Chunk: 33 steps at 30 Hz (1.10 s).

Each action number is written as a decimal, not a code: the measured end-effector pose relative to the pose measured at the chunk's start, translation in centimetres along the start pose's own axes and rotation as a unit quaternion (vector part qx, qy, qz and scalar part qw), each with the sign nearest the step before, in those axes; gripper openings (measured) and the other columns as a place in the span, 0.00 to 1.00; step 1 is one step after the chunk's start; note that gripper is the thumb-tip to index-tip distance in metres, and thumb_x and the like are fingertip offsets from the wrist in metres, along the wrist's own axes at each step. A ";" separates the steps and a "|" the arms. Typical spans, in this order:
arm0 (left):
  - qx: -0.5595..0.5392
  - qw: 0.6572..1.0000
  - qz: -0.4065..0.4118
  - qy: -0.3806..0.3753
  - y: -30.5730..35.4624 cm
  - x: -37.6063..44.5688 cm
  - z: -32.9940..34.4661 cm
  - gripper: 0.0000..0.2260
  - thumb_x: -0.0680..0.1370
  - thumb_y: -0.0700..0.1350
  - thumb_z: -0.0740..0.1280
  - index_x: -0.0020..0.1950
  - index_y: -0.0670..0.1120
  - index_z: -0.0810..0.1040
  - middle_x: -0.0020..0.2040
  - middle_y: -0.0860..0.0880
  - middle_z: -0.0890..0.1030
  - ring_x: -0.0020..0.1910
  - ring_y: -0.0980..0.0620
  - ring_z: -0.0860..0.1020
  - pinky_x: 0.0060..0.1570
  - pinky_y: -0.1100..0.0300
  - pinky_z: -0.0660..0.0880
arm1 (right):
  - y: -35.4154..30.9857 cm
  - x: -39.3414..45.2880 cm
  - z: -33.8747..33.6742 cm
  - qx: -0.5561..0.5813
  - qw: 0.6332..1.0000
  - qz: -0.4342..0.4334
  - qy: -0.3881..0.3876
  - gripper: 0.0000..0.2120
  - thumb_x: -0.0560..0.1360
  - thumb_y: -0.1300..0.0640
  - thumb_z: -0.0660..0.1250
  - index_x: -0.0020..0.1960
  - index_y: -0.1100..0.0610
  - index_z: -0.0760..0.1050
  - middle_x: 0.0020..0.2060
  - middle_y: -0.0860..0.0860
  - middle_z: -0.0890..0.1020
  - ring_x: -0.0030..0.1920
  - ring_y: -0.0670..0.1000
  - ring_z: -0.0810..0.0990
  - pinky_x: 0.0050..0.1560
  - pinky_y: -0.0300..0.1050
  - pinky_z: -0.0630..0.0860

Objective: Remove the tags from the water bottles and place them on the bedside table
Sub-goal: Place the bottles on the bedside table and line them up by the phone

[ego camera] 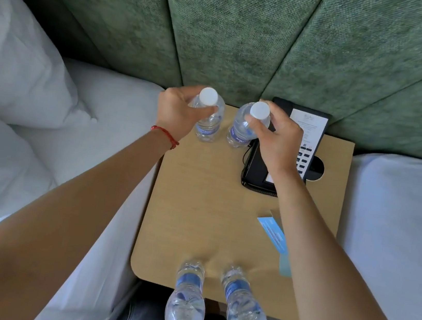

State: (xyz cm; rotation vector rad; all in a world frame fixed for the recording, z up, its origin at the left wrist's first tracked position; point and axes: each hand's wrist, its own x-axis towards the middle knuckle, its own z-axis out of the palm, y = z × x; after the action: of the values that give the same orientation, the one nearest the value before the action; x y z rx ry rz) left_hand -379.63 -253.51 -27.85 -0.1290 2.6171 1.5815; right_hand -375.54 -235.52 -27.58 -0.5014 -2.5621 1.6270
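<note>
The left hand (175, 113) grips the left far bottle (208, 117) by its neck and the right hand (275, 139) grips the right one (241, 131), both upright at the surface's (199, 199) far edge, straight under each grip.

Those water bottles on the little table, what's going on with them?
A person is standing over a bedside table with four bottles on it. The left hand grips the neck of one far bottle, the right hand the neck of the other far bottle, beside a phone. Two near bottles stand untouched at the front edge. Blue tags lie on the table, partly under the right arm.
</note>
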 end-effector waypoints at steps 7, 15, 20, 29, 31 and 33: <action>0.015 0.999 0.018 -0.022 -0.3 0.1 -0.3 0.18 0.66 0.40 0.76 0.54 0.39 0.80 0.52 0.46 0.82 0.52 0.49 0.80 0.55 0.55 0.76 | 0.2 0.1 0.4 -0.024 0.999 -0.021 0.005 0.17 0.69 0.59 0.73 0.57 0.60 0.78 0.51 0.54 0.84 0.53 0.50 0.81 0.55 0.47 0.77; 0.024 0.998 -0.004 -0.050 -0.6 0.6 -0.1 0.22 0.65 0.40 0.77 0.57 0.40 0.78 0.55 0.43 0.81 0.56 0.46 0.78 0.58 0.51 0.75 | 0.3 0.7 0.2 -0.018 0.999 0.007 -0.033 0.23 0.67 0.58 0.74 0.61 0.60 0.76 0.55 0.55 0.82 0.57 0.52 0.79 0.60 0.51 0.74; 0.049 0.997 -0.001 -0.066 -0.4 1.0 -0.3 0.21 0.64 0.42 0.77 0.55 0.40 0.79 0.54 0.42 0.81 0.55 0.45 0.78 0.57 0.48 0.75 | 0.4 0.3 0.3 -0.023 1.000 0.004 -0.017 0.21 0.67 0.56 0.74 0.58 0.59 0.78 0.52 0.54 0.83 0.54 0.52 0.80 0.57 0.53 0.76; 0.075 0.994 0.016 -0.079 -0.3 1.4 -0.8 0.19 0.65 0.41 0.76 0.55 0.40 0.79 0.52 0.42 0.82 0.54 0.45 0.79 0.56 0.48 0.75 | 0.6 -0.3 0.8 -0.052 0.998 -0.015 0.037 0.19 0.67 0.52 0.74 0.55 0.58 0.79 0.50 0.53 0.84 0.52 0.52 0.81 0.51 0.52 0.77; 0.076 0.989 0.010 -0.128 -0.2 2.2 -1.3 0.21 0.65 0.39 0.76 0.57 0.42 0.78 0.55 0.43 0.81 0.57 0.46 0.78 0.60 0.48 0.73 | 0.6 -0.3 0.8 -0.050 0.998 -0.013 0.035 0.19 0.67 0.52 0.74 0.55 0.58 0.79 0.50 0.53 0.84 0.51 0.52 0.81 0.51 0.53 0.77; 0.069 0.984 -0.004 -0.165 -0.2 2.8 -1.6 0.23 0.65 0.37 0.75 0.59 0.43 0.77 0.60 0.46 0.79 0.60 0.49 0.76 0.64 0.49 0.70 | 0.6 -0.4 0.8 -0.046 0.998 -0.013 0.035 0.19 0.67 0.52 0.74 0.55 0.58 0.79 0.50 0.54 0.84 0.51 0.53 0.81 0.51 0.54 0.77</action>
State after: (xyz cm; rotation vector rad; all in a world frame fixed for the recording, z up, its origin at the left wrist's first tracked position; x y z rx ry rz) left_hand -382.39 -255.12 -27.63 0.1217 2.4491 1.2840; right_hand -375.23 -236.13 -28.44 -0.5199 -2.5892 1.4623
